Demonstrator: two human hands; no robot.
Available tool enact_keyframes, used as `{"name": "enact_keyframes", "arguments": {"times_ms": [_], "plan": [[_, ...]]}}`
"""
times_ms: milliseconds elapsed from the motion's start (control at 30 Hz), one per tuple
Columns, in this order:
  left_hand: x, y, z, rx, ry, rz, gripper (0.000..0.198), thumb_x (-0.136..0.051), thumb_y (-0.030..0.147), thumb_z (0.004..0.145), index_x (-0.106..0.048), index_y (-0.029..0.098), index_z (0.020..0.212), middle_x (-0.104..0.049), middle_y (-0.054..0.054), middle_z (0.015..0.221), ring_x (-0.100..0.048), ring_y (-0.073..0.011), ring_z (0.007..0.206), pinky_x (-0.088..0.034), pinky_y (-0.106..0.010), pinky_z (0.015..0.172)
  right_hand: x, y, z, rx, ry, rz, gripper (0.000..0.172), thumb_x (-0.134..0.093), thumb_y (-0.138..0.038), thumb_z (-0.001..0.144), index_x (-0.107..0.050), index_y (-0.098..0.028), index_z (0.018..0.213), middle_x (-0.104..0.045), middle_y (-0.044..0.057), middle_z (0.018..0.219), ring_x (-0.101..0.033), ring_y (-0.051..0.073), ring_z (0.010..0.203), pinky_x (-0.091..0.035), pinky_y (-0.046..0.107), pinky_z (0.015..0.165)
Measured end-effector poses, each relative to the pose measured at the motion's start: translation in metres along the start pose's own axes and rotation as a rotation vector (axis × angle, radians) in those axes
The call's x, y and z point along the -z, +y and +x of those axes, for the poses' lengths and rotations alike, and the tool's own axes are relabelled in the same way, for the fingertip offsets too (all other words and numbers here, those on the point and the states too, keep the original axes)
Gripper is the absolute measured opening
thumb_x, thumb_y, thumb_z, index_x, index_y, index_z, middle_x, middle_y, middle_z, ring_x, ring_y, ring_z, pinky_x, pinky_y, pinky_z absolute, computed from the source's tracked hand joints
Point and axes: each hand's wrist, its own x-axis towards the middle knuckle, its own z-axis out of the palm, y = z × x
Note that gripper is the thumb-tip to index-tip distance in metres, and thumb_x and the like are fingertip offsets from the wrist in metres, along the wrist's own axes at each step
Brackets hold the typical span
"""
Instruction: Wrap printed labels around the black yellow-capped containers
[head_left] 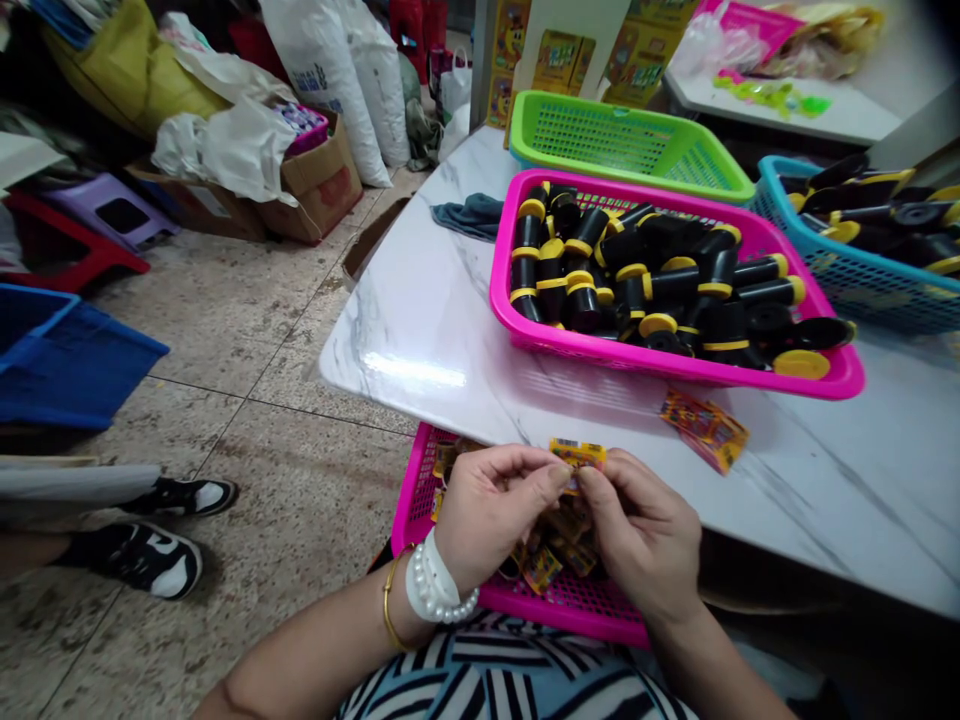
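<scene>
Between both hands, just past the table's near edge, is a small yellow printed label [579,454]. My left hand [499,510] pinches its left side between thumb and fingers. My right hand [645,525] grips its right side the same way; my fingers hide the label's lower part. Under my hands a pink basket [411,500] rests at my lap, holding several small pieces with yellow printed wraps [541,568]. On the table, right of my hands, lie flat orange-yellow printed labels [705,428].
A large pink basket [675,370] of black tubes with yellow caps [720,275] stands on the marble-patterned table [420,340]. Behind it are a green basket [630,145] and a blue basket [847,265]. A dark cloth [471,215] lies left. Another person's shoes [161,560] show on the floor.
</scene>
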Motion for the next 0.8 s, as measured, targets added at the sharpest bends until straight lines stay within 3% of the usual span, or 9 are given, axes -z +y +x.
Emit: {"name": "enact_keyframes", "arguments": {"times_ms": [133, 267, 533, 800], "plan": [[0.003, -0.004, -0.002, 0.024, -0.024, -0.087, 0.032, -0.081, 0.044, 0.079, -0.072, 0.013, 0.084, -0.057, 0.004, 0.056, -0.038, -0.0028, 0.039, -0.028, -0.017, 0.038, -0.001, 0.003, -0.001, -0.138, 0.043, 0.046, 0.026, -0.063, -0.026, 0.097, -0.061, -0.019, 0.072, -0.053, -0.003, 0.064, -0.049, 0.01, 0.057, -0.041, 0.023, 0.055], [0.002, -0.001, -0.009, -0.103, 0.061, -0.002, 0.023, -0.078, 0.036, 0.082, -0.073, 0.014, 0.081, -0.055, 0.004, 0.054, -0.039, -0.0039, 0.043, -0.029, -0.016, 0.041, -0.001, 0.007, -0.003, -0.175, 0.053, 0.07, 0.035, -0.062, -0.029, 0.098, -0.058, -0.019, 0.065, -0.054, -0.003, 0.06, -0.049, 0.009, 0.053, -0.04, 0.022, 0.052], [-0.004, 0.001, -0.008, -0.244, 0.173, 0.107, 0.015, -0.075, 0.03, 0.083, -0.079, 0.015, 0.085, -0.06, 0.001, 0.064, -0.047, -0.0078, 0.052, -0.041, -0.021, 0.051, -0.002, 0.005, -0.001, -0.084, 0.038, 0.039, 0.033, -0.061, -0.025, 0.098, -0.059, -0.019, 0.065, -0.053, -0.003, 0.063, -0.048, 0.01, 0.056, -0.04, 0.022, 0.053], [0.001, 0.003, -0.001, -0.35, 0.235, 0.285, 0.008, -0.079, 0.022, 0.074, -0.081, 0.018, 0.068, -0.065, -0.006, 0.076, -0.062, -0.0158, 0.073, -0.05, -0.024, 0.065, -0.012, -0.004, 0.009, 0.167, -0.055, -0.107, 0.031, -0.058, -0.018, 0.097, -0.059, -0.02, 0.067, -0.052, -0.003, 0.059, -0.051, 0.01, 0.052, -0.04, 0.021, 0.05]]}}
